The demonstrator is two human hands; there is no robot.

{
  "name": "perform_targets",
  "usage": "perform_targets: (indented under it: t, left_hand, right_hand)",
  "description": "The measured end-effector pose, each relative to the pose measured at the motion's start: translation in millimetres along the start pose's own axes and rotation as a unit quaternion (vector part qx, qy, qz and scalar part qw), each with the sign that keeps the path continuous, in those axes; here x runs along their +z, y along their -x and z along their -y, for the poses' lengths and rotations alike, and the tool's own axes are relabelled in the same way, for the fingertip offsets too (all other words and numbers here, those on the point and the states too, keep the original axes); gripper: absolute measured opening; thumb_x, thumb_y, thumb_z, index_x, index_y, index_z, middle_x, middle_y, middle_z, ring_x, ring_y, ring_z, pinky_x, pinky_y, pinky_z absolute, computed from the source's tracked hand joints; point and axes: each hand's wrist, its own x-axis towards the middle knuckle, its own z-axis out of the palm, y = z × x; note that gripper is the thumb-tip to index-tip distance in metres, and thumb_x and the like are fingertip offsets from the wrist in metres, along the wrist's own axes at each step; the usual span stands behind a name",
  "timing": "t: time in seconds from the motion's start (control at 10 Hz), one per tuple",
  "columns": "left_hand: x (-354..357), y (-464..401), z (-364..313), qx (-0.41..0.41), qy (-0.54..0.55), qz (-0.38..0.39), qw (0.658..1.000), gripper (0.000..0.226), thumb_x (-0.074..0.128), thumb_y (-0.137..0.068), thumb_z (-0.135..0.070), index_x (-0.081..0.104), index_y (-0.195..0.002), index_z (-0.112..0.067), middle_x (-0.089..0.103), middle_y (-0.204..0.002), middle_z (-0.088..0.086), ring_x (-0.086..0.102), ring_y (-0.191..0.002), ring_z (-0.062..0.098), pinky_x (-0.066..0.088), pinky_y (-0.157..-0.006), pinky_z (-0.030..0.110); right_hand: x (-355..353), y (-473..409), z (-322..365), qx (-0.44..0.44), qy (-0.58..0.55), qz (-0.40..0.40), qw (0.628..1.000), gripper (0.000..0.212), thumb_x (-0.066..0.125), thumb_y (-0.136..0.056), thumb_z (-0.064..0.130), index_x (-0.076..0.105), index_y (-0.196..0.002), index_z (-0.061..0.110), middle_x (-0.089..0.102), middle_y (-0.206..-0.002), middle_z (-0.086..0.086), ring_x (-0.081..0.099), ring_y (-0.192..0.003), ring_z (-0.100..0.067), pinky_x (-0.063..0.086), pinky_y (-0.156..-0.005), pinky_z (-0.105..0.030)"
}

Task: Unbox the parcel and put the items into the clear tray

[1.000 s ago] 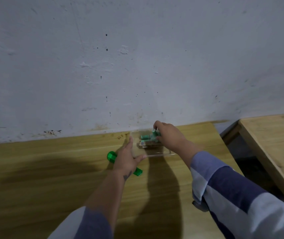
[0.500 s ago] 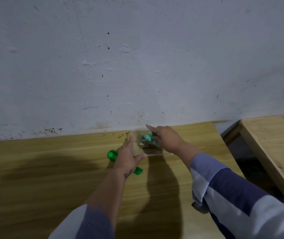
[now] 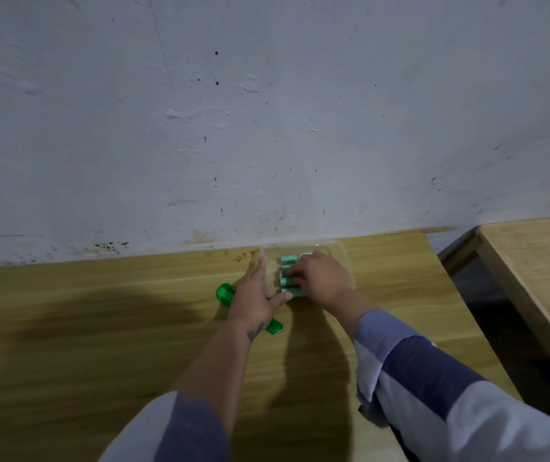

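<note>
A clear tray [image 3: 342,253] stands on the wooden table near the wall. Several small teal-green cylinders [image 3: 288,259] lie in rows inside it. My right hand [image 3: 322,278] is inside the tray, palm down, fingertips resting on the cylinders; whether it grips one is not visible. My left hand [image 3: 255,296] lies flat against the tray's left side, thumb at its near corner, holding nothing. A bright green tool [image 3: 225,292] lies under my left hand, its other end [image 3: 274,327] showing below the wrist. No parcel is in view.
The wooden table [image 3: 100,328] runs left along a white scuffed wall [image 3: 267,111]. A second wooden table [image 3: 540,261] stands to the right, with a dark gap [image 3: 487,295] between the two.
My right hand has dropped from the tray's far edge down onto the cylinders, which now lie flat in rows. My left hand stays against the tray's left side.
</note>
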Motion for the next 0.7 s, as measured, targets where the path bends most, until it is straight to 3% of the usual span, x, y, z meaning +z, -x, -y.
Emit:
perform_targets:
  t: [0.1,0.2,0.3,0.5,0.7]
  left_hand:
    - [0,-1,2,0.000,-0.007,-0.002,1.000,0.104,0.077,-0.074,-0.035,0.007,-0.150,-0.031,0.032,-0.154,0.000,0.044,-0.133,0.023,0.042,-0.107,0.046]
    - [-1,-2,6,-0.001,-0.010,-0.008,1.000,0.104,0.077,-0.074,-0.036,0.006,-0.149,-0.034,0.039,-0.150,-0.001,0.047,-0.130,0.022,0.046,-0.103,0.046]
    - [0,-3,10,-0.006,-0.002,-0.009,1.000,0.103,0.077,-0.074,-0.036,0.005,-0.148,-0.038,0.040,-0.150,-0.002,0.046,-0.130,0.022,0.047,-0.102,0.047]
    - [-6,-2,14,0.011,-0.008,-0.015,1.000,0.097,0.074,-0.080,-0.028,0.009,-0.151,-0.030,0.051,-0.139,-0.003,0.053,-0.120,0.016,0.046,-0.102,0.037]
    - [-7,-1,7,0.021,0.000,-0.024,0.999,0.096,0.073,-0.081,-0.025,0.009,-0.152,-0.029,0.051,-0.139,-0.002,0.053,-0.119,0.014,0.046,-0.103,0.039]
  right_hand:
    - [-1,7,-4,0.042,-0.073,-0.068,0.994,0.027,0.058,-0.087,0.023,0.066,-0.113,0.022,0.064,-0.113,-0.005,0.051,-0.110,-0.025,0.047,-0.091,-0.039]
    - [-6,7,-11,0.093,-0.064,-0.092,0.989,0.030,0.057,-0.088,0.021,0.063,-0.117,0.022,0.056,-0.120,-0.005,0.047,-0.111,-0.028,0.045,-0.091,-0.038]
    - [-11,5,-14,0.136,-0.052,0.001,0.989,0.041,0.062,-0.086,0.025,0.056,-0.127,0.026,0.056,-0.127,-0.007,0.055,-0.111,-0.026,0.047,-0.091,-0.034]
    - [3,-6,8,0.162,-0.119,-0.005,0.980,0.042,0.064,-0.085,0.018,0.059,-0.126,0.026,0.066,-0.121,-0.006,0.063,-0.104,-0.023,0.050,-0.089,-0.031]
    - [6,-5,9,0.162,-0.132,-0.010,0.978,0.044,0.066,-0.082,0.030,0.056,-0.126,0.031,0.065,-0.120,-0.006,0.062,-0.103,-0.024,0.054,-0.087,-0.035]
